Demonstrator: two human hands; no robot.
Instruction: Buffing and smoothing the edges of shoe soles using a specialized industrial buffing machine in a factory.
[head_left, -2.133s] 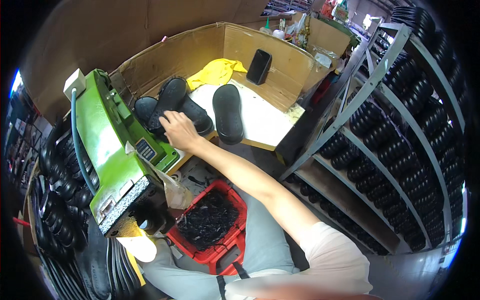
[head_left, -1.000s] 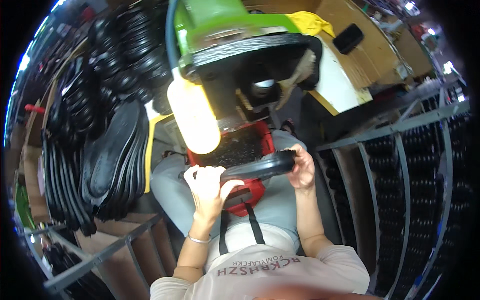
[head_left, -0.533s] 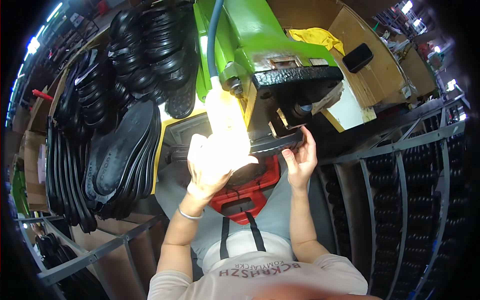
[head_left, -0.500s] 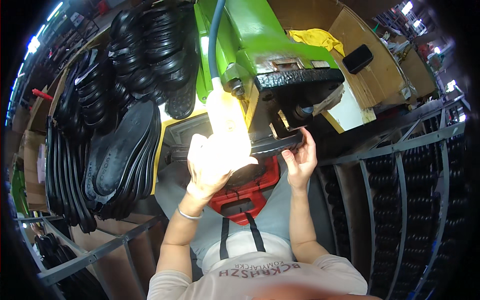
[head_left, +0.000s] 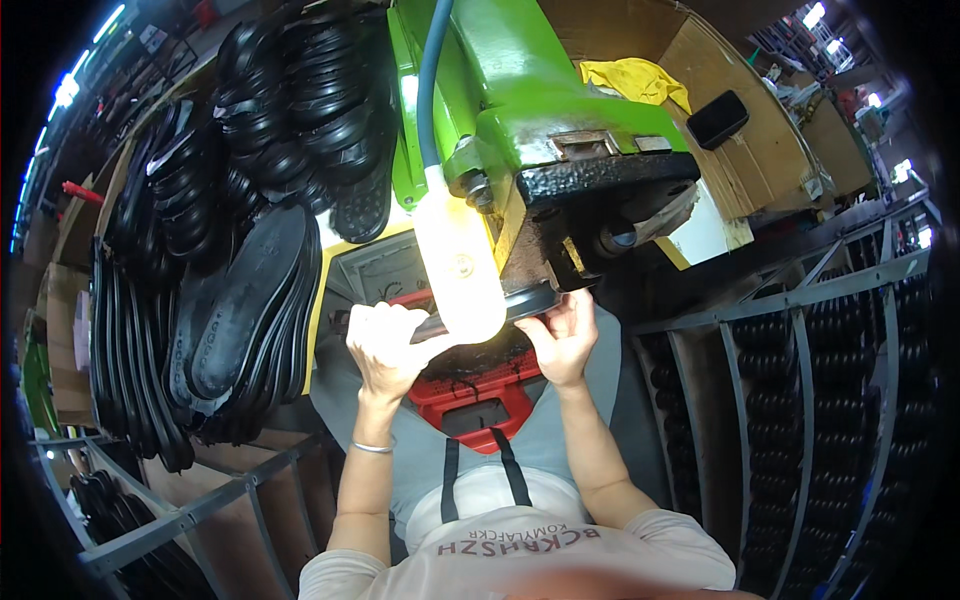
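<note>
Both my hands hold a black shoe sole (head_left: 533, 302) edge-on under the head of a green machine (head_left: 575, 110). My left hand (head_left: 385, 350) grips its left end, fingers curled over the far side and thumb along the near side. At the other end, my right hand (head_left: 562, 340) pinches the sole between thumb and fingers, close by the machine's dark metal working part (head_left: 575, 255). A glowing lamp (head_left: 460, 265) hangs in front of the sole and hides its middle. The glare washes out part of my left hand.
Stacked black soles (head_left: 240, 310) fill the left side. A cardboard box (head_left: 735, 130) with a yellow cloth (head_left: 635, 80) and a black phone (head_left: 717, 118) stands at back right. Metal racks (head_left: 790, 300) flank me. A red stool (head_left: 480, 400) shows between my legs.
My left hand has moved left and slightly down, out from behind the lamp glare. My right hand has shifted left and down a little, and the sole has moved left with them.
</note>
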